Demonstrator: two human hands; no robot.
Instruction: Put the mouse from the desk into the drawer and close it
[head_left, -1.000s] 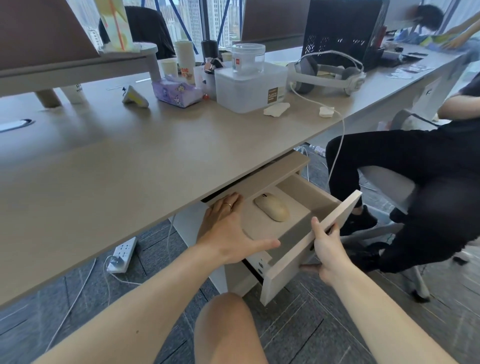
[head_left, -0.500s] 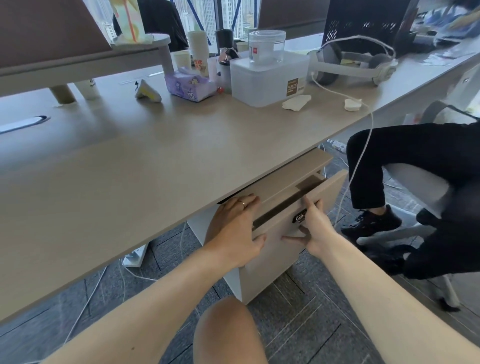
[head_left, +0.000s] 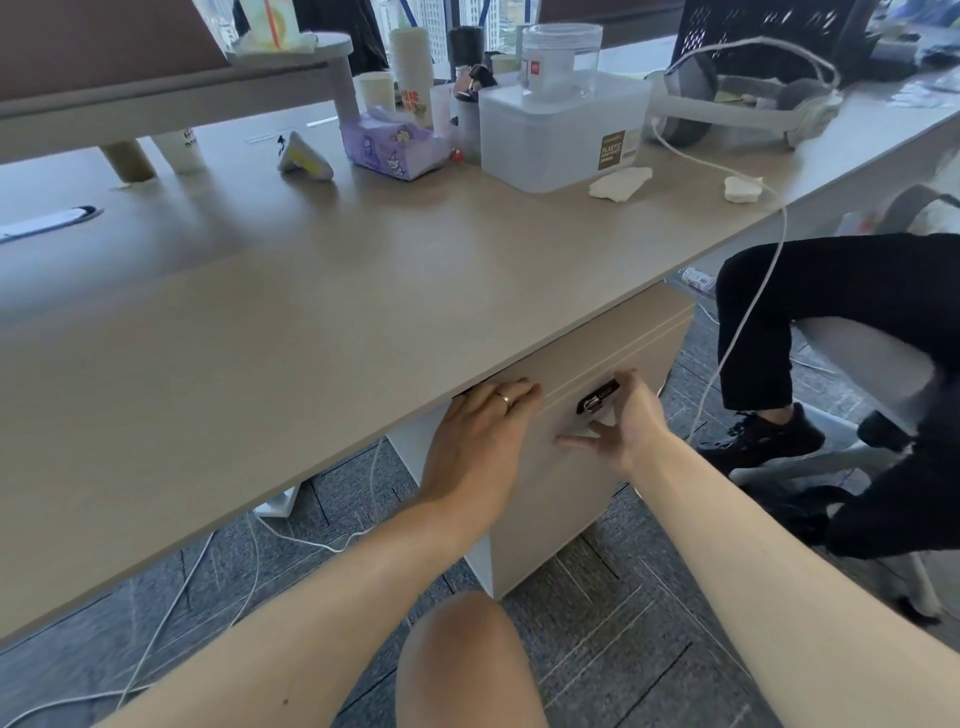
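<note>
**A:** Grip status?

**B:** Your right hand (head_left: 626, 423) is flat against the drawer (head_left: 587, 415) front, fingers spread, thumb out to the left, not pinching anything. Fingertips sit just beside the dark lock (head_left: 597, 399). Your left hand (head_left: 480, 441) rests palm-down at the front's upper left corner, fingers loosely extended with their tips under the edge of the desk (head_left: 311, 312). It holds nothing. There's a ring (head_left: 504, 399) on one finger.

**A:** Drawer?

**B:** Pushed in, front flush with the cabinet, no gap showing.

**A:** Mouse?

**B:** Can't see it. Not on the visible desk surface; the shut drawer hides its contents.

**A:** What's beyond the hands?

**B:** Up and behind on the desk: a translucent storage box (head_left: 563, 130), lid on, contents not readable. A clear round jar (head_left: 561, 60) stands on its lid; can't tell what's inside. Left of the box is a purple tissue pack (head_left: 392, 143), with paper cups (head_left: 410, 73) behind it. Right of the box, a headset (head_left: 748, 101) whose white cable (head_left: 748, 312) drops off the desk edge. Right of your right hand, a seated person's black-trousered leg (head_left: 831, 312).
</note>
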